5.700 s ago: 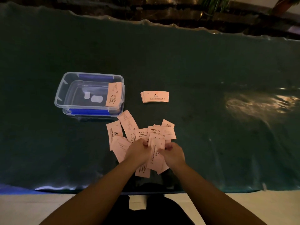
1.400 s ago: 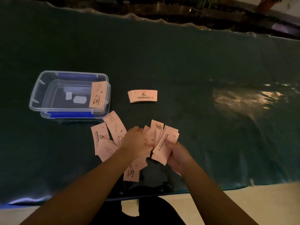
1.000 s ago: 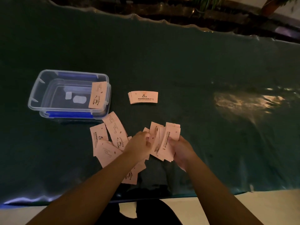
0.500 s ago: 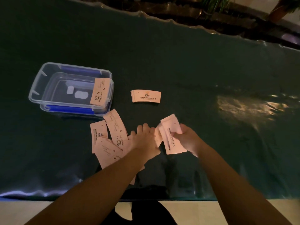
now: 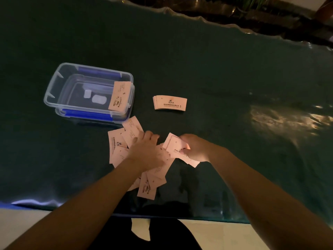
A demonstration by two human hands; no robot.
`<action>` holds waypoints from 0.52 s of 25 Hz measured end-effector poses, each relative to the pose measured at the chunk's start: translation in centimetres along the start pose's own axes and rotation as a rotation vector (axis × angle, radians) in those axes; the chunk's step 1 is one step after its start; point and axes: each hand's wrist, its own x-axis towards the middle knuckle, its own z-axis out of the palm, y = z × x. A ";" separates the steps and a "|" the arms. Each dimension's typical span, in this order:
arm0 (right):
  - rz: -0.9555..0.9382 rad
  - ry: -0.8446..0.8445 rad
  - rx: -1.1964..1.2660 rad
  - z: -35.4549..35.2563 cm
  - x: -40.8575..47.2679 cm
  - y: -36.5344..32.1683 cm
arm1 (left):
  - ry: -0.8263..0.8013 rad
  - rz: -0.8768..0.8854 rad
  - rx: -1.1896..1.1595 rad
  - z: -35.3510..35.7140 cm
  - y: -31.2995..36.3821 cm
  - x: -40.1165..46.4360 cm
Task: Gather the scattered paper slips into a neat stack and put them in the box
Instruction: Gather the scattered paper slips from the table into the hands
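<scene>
Several pale pink paper slips (image 5: 117,141) lie scattered on the dark green table near its front edge. My left hand (image 5: 147,152) rests flat on the middle of that pile, fingers spread. My right hand (image 5: 195,149) holds a small bunch of slips (image 5: 175,144) just right of the pile. A neat stack of slips (image 5: 170,103) lies farther back, apart from both hands. The clear plastic box (image 5: 54,95) with blue clips stands at the left. One slip (image 5: 119,96) leans on the box's right rim.
The green table cover (image 5: 234,87) stretches wide to the right and back, with a light glare at the far right. Its front edge runs just below the pile. Pale floor and my dark trousers show beneath it.
My right hand has drawn its bunch of slips together and kept it right of the pile. My left hand has pressed down flat onto the scattered slips.
</scene>
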 end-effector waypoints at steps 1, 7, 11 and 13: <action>-0.003 0.001 -0.046 0.2 0.2 -0.2 | -0.014 -0.028 0.042 0.3 -0.3 -0.4; 0.148 0.110 0.167 0.6 -0.2 1.4 | -0.016 -0.042 0.032 1.2 -0.2 -1.0; 0.080 0.138 0.267 1.4 -0.9 2.0 | -0.017 0.005 -0.162 1.0 0.1 -0.9; 0.029 0.091 0.212 2.0 -0.9 1.2 | -0.008 -0.005 -0.349 0.9 0.4 -1.0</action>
